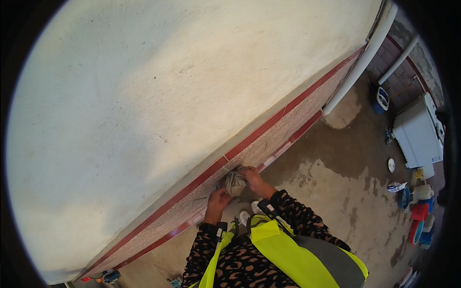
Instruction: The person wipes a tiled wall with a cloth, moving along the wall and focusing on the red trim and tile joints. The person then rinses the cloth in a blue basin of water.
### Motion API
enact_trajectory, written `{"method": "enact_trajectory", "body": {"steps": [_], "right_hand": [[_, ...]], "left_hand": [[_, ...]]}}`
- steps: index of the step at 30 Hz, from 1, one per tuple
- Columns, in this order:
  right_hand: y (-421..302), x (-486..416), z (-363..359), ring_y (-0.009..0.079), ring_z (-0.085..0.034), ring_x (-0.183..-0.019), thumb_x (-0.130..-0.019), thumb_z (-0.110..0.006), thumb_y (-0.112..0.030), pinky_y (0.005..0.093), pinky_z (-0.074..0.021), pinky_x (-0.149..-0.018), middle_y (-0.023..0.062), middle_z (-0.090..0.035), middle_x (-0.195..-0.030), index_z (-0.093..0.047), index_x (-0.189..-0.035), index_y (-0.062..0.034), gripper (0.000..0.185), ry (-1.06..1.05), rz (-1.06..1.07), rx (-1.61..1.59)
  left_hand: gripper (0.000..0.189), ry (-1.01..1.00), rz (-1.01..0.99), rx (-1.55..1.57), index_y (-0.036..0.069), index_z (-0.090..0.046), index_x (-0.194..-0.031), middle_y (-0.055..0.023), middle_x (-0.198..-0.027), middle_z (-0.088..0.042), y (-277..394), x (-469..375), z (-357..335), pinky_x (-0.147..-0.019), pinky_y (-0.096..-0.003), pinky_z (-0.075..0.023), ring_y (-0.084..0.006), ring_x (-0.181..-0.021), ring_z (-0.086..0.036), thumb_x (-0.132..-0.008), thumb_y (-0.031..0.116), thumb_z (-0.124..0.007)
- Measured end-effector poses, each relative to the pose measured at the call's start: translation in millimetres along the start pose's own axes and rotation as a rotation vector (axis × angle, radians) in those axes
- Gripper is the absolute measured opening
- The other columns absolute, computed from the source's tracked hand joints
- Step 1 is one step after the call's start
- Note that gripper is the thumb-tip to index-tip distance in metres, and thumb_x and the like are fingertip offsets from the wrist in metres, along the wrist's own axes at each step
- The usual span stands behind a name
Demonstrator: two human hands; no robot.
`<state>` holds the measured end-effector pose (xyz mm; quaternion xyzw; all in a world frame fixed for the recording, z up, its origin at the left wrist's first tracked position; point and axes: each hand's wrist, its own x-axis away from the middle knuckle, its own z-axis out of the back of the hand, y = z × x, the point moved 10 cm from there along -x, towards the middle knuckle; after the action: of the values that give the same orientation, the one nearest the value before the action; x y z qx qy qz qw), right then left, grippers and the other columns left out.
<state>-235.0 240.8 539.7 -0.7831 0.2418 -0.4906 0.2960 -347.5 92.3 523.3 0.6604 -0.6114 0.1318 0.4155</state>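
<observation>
Both hands are around a crumpled grey-beige bundle [236, 183], which looks like a wadded cloth or a bag; which one I cannot tell. At its upper right, my right hand [253, 178] pinches the material. My left hand [218, 201] grips the bundle's lower left edge, its fingertips partly hidden. Close behind lies the pebble-textured wall base [201, 199], edged with red tile strips [212, 169]. Whether the bundle touches the wall is unclear. White shoes [245, 217] show on the floor beneath my arms.
Wet patches darken the concrete floor [335, 201]. A white downpipe [360, 64] runs down the wall's far end. To the right stand a white washing machine [414, 133], a blue bucket [380, 102], a blue basin [404, 198] and several containers. Tools [111, 276] lie at lower left.
</observation>
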Motion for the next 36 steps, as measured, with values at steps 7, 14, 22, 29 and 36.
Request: {"method": "enact_trajectory", "body": {"steps": [7, 14, 22, 29, 36], "right_hand": [[-30, -4, -35, 0.0247, -0.069, -0.075, -0.081, -0.065, -0.012, 0.0394, -0.0554, -0.064, 0.0157, -0.071, -0.085, -0.070, -0.096, 0.0045, 0.023, -0.017, 0.185, 0.341], [-86, 43, -66, 0.0219, -0.067, -0.083, -0.076, -0.073, -0.019, 0.0356, -0.0532, -0.075, 0.0129, -0.071, -0.091, -0.070, -0.103, 0.0025, 0.035, 0.073, 0.263, 0.517], [-113, 76, -92, 0.0196, -0.065, -0.089, -0.078, -0.071, -0.017, 0.0339, -0.0514, -0.078, 0.0127, -0.070, -0.097, -0.068, -0.110, 0.0032, 0.038, -0.005, 0.261, 0.335], [-115, 91, -103, 0.0160, -0.060, -0.086, -0.084, -0.068, -0.012, 0.0316, -0.0491, -0.076, 0.0059, -0.067, -0.093, -0.064, -0.113, 0.0019, 0.033, -0.216, 0.267, 0.182], [-84, 50, -23, 0.0184, -0.061, -0.087, -0.083, -0.069, -0.016, 0.0327, -0.0494, -0.076, 0.0078, -0.066, -0.096, -0.064, -0.114, 0.0015, 0.035, -0.104, 0.114, 0.125]], "left_hand": [[0.040, -0.114, -0.019, 0.078, -0.002, -0.052, -0.133, -0.0172, -0.135, -0.057, 27, 19, -14, -0.105, -0.0480, -0.0470, -0.0318, -0.124, -0.056, -0.093, 0.002, -0.055], [0.044, -0.171, 0.065, 0.035, -0.004, -0.048, -0.136, -0.0188, -0.136, -0.055, 62, 47, -37, -0.103, -0.0443, -0.0490, -0.0302, -0.123, -0.056, -0.093, 0.004, -0.056], [0.042, -0.139, -0.056, -0.032, -0.003, -0.053, -0.130, -0.0165, -0.133, -0.057, 104, 40, -25, -0.100, -0.0436, -0.0502, -0.0304, -0.119, -0.058, -0.090, 0.007, -0.059], [0.040, -0.317, -0.294, -0.423, -0.001, -0.055, -0.128, -0.0143, -0.127, -0.059, 116, 120, -82, -0.097, -0.0434, -0.0476, -0.0294, -0.114, -0.057, -0.093, 0.016, -0.058], [0.047, -0.304, -0.478, -1.171, 0.004, -0.058, -0.128, -0.0142, -0.118, -0.063, 59, 142, -129, -0.087, -0.0416, -0.0475, -0.0238, -0.103, -0.057, -0.090, 0.032, -0.061]]}}
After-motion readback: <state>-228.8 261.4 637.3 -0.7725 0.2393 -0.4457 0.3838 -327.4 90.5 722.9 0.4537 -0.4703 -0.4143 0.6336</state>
